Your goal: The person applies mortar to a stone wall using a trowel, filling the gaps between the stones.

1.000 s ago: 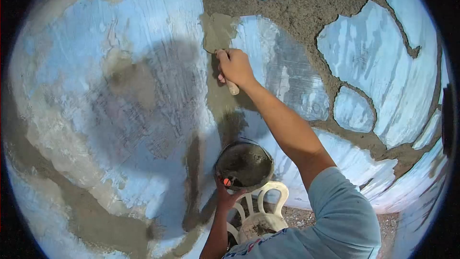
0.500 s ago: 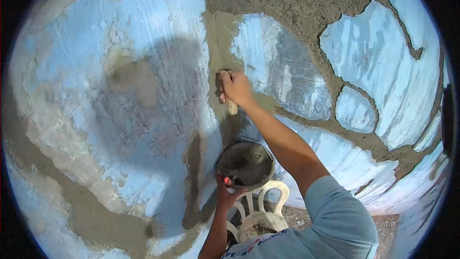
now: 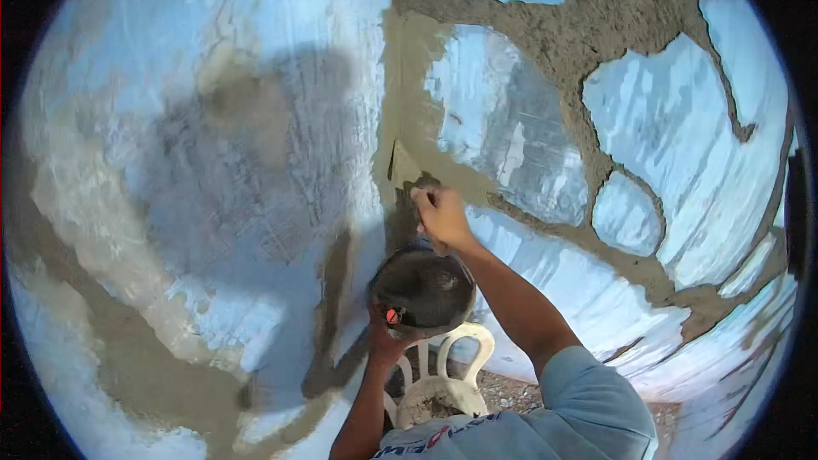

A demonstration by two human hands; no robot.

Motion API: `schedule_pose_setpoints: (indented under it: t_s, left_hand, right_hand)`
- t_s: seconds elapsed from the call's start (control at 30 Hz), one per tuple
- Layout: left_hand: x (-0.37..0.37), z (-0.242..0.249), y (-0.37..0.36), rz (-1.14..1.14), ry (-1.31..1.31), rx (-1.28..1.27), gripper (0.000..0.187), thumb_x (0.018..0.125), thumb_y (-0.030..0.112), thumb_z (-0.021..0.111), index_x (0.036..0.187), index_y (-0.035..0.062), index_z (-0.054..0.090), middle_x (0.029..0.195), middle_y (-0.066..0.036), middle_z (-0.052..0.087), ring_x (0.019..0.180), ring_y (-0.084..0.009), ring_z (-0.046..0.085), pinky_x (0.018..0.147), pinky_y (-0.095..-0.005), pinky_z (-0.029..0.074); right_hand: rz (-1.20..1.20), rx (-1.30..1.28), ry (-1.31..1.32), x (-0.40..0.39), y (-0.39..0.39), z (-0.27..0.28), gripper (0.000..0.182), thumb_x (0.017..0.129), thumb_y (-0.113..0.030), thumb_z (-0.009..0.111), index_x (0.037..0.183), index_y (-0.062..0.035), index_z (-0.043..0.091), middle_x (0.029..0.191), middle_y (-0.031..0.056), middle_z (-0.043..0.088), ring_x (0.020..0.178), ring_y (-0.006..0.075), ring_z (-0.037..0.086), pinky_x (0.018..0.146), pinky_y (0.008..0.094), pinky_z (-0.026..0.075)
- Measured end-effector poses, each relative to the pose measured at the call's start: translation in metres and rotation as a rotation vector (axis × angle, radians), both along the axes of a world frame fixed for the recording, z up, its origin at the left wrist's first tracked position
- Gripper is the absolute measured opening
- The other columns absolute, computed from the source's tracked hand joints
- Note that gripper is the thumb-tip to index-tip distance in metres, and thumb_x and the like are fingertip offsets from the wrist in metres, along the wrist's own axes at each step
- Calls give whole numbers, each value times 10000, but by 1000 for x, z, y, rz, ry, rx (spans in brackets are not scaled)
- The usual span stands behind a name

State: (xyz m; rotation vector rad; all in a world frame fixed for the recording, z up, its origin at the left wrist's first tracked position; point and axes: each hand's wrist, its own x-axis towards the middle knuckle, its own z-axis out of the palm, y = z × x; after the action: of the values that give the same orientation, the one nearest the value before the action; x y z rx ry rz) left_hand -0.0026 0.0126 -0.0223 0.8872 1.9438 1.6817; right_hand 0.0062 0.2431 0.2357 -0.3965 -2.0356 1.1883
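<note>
One blue wall (image 3: 213, 77) patched with grey mortar, one left hand (image 3: 385, 342) gripping one bowl (image 3: 423, 288) of mortar from below, one right hand (image 3: 441, 217) closed round one trowel (image 3: 402, 166) pressed against the wall just above the bowl, one white plastic chair (image 3: 443, 370) below.

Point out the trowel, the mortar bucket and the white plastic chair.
trowel (image 3: 402, 163), head view, on the mortar-coated blade against the wall.
mortar bucket (image 3: 423, 284), head view, on the dark inside of the bucket.
white plastic chair (image 3: 464, 349), head view, on the top of its backrest.

The bucket (image 3: 423, 288) sits just below the right hand (image 3: 442, 216), blocking downward travel; a white chair (image 3: 443, 366) obstructs lower; wall (image 3: 213, 162) leftward is unobstructed.
</note>
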Motion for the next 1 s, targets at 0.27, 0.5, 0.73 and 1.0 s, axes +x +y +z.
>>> schedule_pose_setpoints:
  t_s: [0.27,0.5,0.73,1.0]
  left_hand:
    - [2,4,3,14,41,-19,1491,669,408,989,1669,108,-76,1725,-230,-81,1593,-381,112,1258,-516,284]
    - [9,15,-4,60,86,-17,1460,692,377,972,1664,74,-73,1719,-266,-100,1603,-405,-3,1278,-502,176]
    - [7,13,-5,53,107,-9,1457,703,440,952,1666,75,-78,1719,-272,-85,1603,-402,-60,1281,-512,150]
    - [8,2,0,94,164,-36,1487,681,476,963,1669,109,-85,1730,-241,-64,1605,-396,10,1280,-523,185]
  right_hand:
    - [-258,626,39,32,19,166,383,1006,-284,506,918,51,672,905,331,670,911,533,647,816,575,504]
    - [-339,858,59,-7,38,217,384,1046,-262,533,832,38,641,609,174,649,545,277,704,581,413,541]
    - [-372,788,27,-15,23,192,326,998,-237,559,922,52,690,825,326,674,819,522,669,759,572,530]
    - [-421,866,-54,-12,15,134,295,1008,-223,568,909,37,667,782,320,646,775,521,649,699,554,506]
